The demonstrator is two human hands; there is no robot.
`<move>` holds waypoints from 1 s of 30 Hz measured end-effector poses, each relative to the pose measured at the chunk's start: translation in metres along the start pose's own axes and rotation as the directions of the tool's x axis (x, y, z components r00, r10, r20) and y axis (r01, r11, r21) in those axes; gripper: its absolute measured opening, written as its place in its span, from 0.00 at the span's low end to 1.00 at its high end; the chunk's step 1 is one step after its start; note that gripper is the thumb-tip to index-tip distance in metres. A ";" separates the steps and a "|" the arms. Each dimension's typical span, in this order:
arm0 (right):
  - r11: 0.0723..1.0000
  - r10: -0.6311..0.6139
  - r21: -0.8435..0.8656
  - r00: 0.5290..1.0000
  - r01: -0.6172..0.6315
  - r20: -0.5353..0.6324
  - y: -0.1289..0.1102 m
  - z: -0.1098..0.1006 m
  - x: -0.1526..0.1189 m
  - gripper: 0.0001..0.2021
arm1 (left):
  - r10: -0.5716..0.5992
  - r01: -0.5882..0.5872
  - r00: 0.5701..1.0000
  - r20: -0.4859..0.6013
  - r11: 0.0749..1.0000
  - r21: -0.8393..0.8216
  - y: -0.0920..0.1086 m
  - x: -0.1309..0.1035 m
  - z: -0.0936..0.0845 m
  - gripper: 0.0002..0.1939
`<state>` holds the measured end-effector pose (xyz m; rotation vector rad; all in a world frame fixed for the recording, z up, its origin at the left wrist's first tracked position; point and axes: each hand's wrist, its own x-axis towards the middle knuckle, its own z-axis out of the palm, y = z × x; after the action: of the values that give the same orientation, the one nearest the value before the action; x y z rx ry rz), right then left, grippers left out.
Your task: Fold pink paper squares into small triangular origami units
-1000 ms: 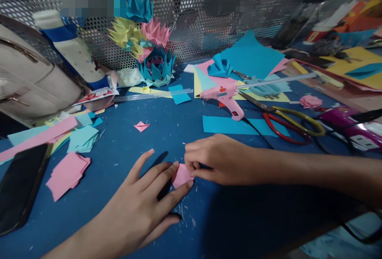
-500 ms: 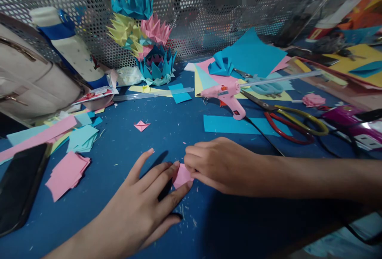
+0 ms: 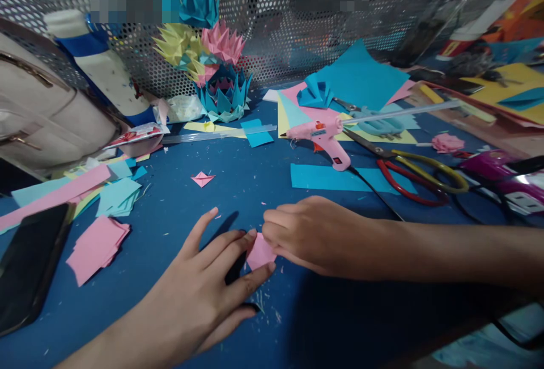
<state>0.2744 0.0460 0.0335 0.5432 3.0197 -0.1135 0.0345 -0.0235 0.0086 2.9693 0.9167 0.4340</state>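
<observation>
A small pink piece of paper lies on the blue table between my hands. My left hand is spread, its fingertips resting on the paper's left and lower edges. Curled at the paper's right edge, my right hand pinches it there; its fingertips are mostly hidden behind the knuckles. Beyond my left hand sits a small folded pink paper piece. A stack of pink paper squares lies to the left, with light-blue squares just behind it.
A pink glue gun and red-and-yellow-handled scissors lie behind my right hand. Folded paper flowers stand against the perforated metal panel. A phone, a bag and a bottle occupy the left side.
Both hands stay almost still on the pink paper. The view has shifted very slightly; nothing else has visibly moved.
</observation>
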 end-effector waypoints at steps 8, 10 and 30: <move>1.000 -0.009 0.010 1.000 0.010 -0.008 -0.001 -0.001 0.001 0.01 | -0.008 0.007 0.999 0.046 1.000 0.017 0.001 0.000 -0.001 0.21; 1.000 -0.004 0.010 1.000 0.004 0.000 -0.001 -0.001 0.001 0.02 | -0.010 0.010 0.999 0.044 1.000 0.008 0.001 0.000 0.000 0.21; 0.992 -0.104 0.046 0.958 0.120 -0.267 0.017 0.010 -0.021 0.09 | -0.021 0.023 0.997 0.070 0.999 -0.042 -0.001 -0.001 -0.004 0.21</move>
<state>0.3007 0.0535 0.0241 0.4218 3.3180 -0.1523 0.0319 -0.0233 0.0124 2.9131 0.9207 0.3429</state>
